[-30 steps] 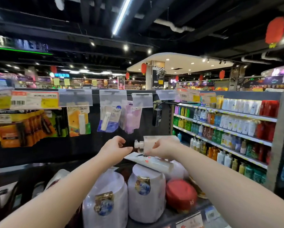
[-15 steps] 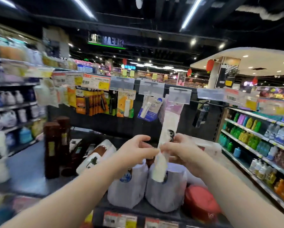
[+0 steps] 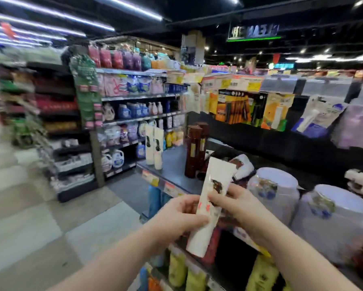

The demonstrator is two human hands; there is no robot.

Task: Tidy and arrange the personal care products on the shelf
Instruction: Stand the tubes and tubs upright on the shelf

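**A:** ok so what's different from half a sec ago?

**B:** mostly the view. It was facing the black back panel head-on, and now it's swung left, so you see floor and the aisle shelving (image 3: 134, 114) with detergent jugs far left. The white tube (image 3: 213, 204) was in front of the white tubs (image 3: 275, 192). Now it's left of them, above the near edge of the shelf (image 3: 172, 164). Both hands are on it, same as before.

**A:** how are they holding it?

**B:** The left hand (image 3: 180, 215) has its fingers curled round the lower half from the left, thumb on the front. The right hand (image 3: 239, 208) pinches the middle from the right.

**A:** anything around it or in the way?

**B:** Two brown bottles (image 3: 194, 150) stand on the shelf just behind it, with a fallen tube (image 3: 242, 165) to their right. There are matching standing tubes (image 3: 153, 148) at the far left corner and hanging packs (image 3: 277, 111) on the back panel. Yellow bottles (image 3: 177, 267) sit on the level below the hands. The only thing blocking the tube is the fingers over its middle.

**A:** and the tube itself?

**B:** It's upright with the top leaning a bit right, flat crimped end up and round end down. It's white with a dark brownish picture mid-way and red marks lower down. Too blurry to read.
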